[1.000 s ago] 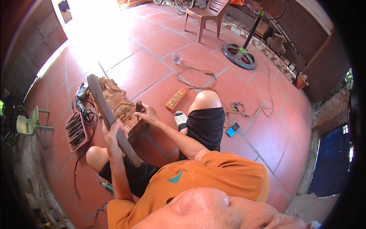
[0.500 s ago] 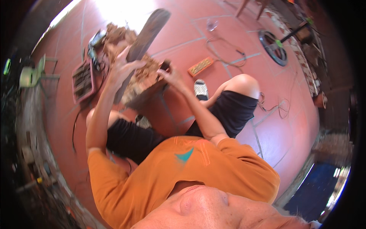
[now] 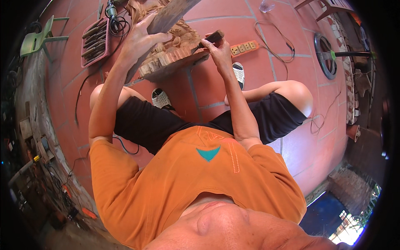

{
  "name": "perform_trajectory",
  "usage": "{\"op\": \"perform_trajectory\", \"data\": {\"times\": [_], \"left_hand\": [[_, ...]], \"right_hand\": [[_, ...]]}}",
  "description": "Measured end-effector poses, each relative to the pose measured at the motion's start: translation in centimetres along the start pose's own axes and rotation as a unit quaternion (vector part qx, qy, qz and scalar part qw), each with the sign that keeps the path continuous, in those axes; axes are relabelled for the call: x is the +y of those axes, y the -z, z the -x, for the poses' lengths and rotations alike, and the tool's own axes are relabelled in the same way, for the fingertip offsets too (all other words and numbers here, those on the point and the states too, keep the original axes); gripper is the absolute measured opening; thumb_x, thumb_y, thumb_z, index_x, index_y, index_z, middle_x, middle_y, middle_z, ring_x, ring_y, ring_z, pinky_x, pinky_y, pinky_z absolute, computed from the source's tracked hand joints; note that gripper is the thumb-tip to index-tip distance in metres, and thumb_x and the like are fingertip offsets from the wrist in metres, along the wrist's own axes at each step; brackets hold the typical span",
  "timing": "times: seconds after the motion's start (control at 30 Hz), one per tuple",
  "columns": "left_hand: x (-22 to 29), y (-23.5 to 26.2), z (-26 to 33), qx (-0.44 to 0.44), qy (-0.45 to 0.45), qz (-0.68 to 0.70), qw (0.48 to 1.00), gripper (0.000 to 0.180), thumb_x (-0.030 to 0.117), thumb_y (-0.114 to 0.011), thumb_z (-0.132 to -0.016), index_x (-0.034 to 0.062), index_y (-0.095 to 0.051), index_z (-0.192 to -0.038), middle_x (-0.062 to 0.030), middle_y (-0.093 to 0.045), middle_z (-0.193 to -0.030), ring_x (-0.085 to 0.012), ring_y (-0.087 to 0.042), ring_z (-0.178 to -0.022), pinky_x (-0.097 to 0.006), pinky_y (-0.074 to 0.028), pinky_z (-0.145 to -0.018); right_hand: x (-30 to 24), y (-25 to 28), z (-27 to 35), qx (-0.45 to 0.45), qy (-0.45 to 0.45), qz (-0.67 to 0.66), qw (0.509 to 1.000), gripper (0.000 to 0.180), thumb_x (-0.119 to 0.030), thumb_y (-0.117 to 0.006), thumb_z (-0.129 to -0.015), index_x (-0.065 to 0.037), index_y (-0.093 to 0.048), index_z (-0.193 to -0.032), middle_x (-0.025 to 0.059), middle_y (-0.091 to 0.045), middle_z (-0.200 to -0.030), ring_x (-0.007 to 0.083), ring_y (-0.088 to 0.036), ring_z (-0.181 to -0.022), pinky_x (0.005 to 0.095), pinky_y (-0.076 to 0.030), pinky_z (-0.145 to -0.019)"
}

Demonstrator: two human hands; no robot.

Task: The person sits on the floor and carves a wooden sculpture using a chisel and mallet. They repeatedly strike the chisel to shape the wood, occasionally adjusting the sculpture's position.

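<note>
A carved block of brown wood [image 3: 168, 56] lies on the floor in front of my feet, its upper surface cut into rough relief. My left hand [image 3: 141, 39] is wrapped round a long, flat wooden club [image 3: 171, 17], raised at a slant over the block's left part. At the block's right edge, my right hand [image 3: 219, 52] grips a chisel [image 3: 215, 36] by its dark handle. The chisel's blade points left toward the carving; whether its tip touches the wood I cannot tell. The club's far end runs out of view at the top.
Left of the block, a pink tray [image 3: 83, 52] holds several dark-handled tools beside a corded power tool [image 3: 111, 10]. An orange power strip [image 3: 244, 48] lies to the right, its cable [image 3: 266, 46] looping over the tiles. Further out are a green chair [image 3: 35, 43] and a round black stand base [image 3: 317, 52].
The whole view has shifted, so the block and both hands sit higher in the picture. The club slants more to the right. Both hands keep their holds.
</note>
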State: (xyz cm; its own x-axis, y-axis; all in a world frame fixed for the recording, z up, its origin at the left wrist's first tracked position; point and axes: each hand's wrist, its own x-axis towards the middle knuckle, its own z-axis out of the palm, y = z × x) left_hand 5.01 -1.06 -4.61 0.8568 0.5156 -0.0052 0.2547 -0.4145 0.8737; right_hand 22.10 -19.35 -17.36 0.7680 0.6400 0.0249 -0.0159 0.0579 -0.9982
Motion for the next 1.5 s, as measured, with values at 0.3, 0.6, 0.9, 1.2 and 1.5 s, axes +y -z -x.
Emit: {"op": "perform_trajectory", "data": {"times": [0.3,0.6,0.9,1.2,1.5], "left_hand": [[0.6,-1.1,-0.3,0.010,-0.042,0.002,0.999,0.063,0.022,-0.079,-0.078,0.0007,-0.057,-0.133,-0.0079,-0.067,-0.105,-0.0144,-0.062,-0.089,-0.029,-0.050,-0.078],[0.3,-1.7,-0.1,-0.003,-0.070,-0.014,0.997,0.067,0.018,-0.081,-0.079,0.0017,-0.054,-0.138,-0.0089,-0.066,-0.116,-0.0169,-0.062,-0.101,-0.031,-0.049,-0.090],[0.7,-2.5,0.3,-0.014,-0.066,-0.093,0.993,0.071,0.022,-0.081,-0.080,0.0037,-0.051,-0.141,-0.0134,-0.068,-0.121,-0.0177,-0.064,-0.109,-0.033,-0.049,-0.098],[1.8,-2.9,0.0,-0.022,-0.086,-0.161,0.983,0.070,0.026,-0.081,-0.081,0.0053,-0.051,-0.141,-0.0155,-0.071,-0.114,-0.0222,-0.069,-0.101,-0.035,-0.052,-0.094],[8.3,-1.4,-1.0,-0.050,-0.221,-0.213,0.951,0.063,0.023,-0.074,-0.086,0.0016,-0.047,-0.138,-0.0299,-0.065,-0.113,-0.0403,-0.067,-0.105,-0.045,-0.052,-0.091]], "right_hand": [[1.0,-0.2,0.1,-0.014,-0.001,-0.003,1.000,0.027,-0.013,-0.075,-0.086,-0.001,-0.066,-0.108,0.0044,-0.070,-0.087,0.0109,-0.063,-0.076,0.0264,-0.050,-0.067],[0.5,-0.3,0.4,-0.016,-0.005,-0.006,1.000,0.027,-0.012,-0.075,-0.086,-0.001,-0.065,-0.109,0.0053,-0.070,-0.089,0.0120,-0.064,-0.077,0.0276,-0.052,-0.069],[1.5,-0.2,0.0,-0.041,-0.005,0.036,0.998,0.027,-0.007,-0.073,-0.090,0.000,-0.063,-0.114,0.0069,-0.068,-0.099,0.0139,-0.066,-0.088,0.0276,-0.055,-0.078],[1.4,-0.7,0.2,-0.018,0.015,0.011,1.000,0.026,-0.011,-0.077,-0.084,-0.002,-0.067,-0.106,0.0040,-0.071,-0.087,0.0108,-0.065,-0.078,0.0280,-0.052,-0.070],[1.3,-0.8,0.3,-0.009,0.056,0.071,0.996,0.027,-0.013,-0.078,-0.083,-0.002,-0.066,-0.104,0.0085,-0.072,-0.084,0.0162,-0.069,-0.077,0.0314,-0.054,-0.069]]}}
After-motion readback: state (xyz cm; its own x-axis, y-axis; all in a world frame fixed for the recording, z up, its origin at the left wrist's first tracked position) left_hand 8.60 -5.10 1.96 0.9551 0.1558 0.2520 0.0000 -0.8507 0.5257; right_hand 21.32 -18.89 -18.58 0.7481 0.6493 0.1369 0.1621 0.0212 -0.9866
